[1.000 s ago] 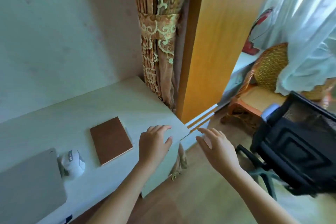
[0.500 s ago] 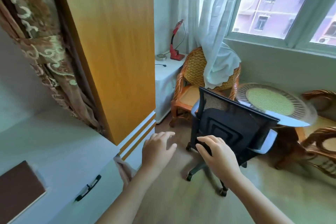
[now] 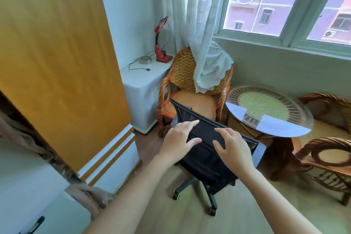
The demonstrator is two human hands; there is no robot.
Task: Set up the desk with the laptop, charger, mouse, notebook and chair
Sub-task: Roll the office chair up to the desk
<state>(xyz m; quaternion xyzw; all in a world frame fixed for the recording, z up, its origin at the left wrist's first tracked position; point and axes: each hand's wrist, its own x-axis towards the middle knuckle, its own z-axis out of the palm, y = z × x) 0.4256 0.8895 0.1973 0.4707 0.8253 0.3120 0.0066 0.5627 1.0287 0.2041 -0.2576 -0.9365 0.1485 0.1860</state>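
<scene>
A black mesh office chair point(image 3: 206, 159) on castors stands on the wooden floor with its back toward me. My left hand point(image 3: 179, 139) and my right hand point(image 3: 232, 143) hover side by side over the top edge of the backrest, fingers spread, holding nothing. Whether the fingertips touch the mesh is unclear. The white desk point(image 3: 20, 186) shows only as a corner with a drawer handle at the lower left. The laptop, mouse, notebook and charger are out of view.
A tall orange wardrobe point(image 3: 57, 66) stands left of the chair. Behind it are a wicker armchair point(image 3: 191, 89), a white cabinet point(image 3: 144, 91) with a red lamp point(image 3: 161, 43), and a round glass-topped rattan table point(image 3: 266, 108) with further rattan chairs point(image 3: 326, 159) at right.
My view has swung right from the desk top to the office chair. Both hands have travelled from the desk corner to the top of the chair's backrest.
</scene>
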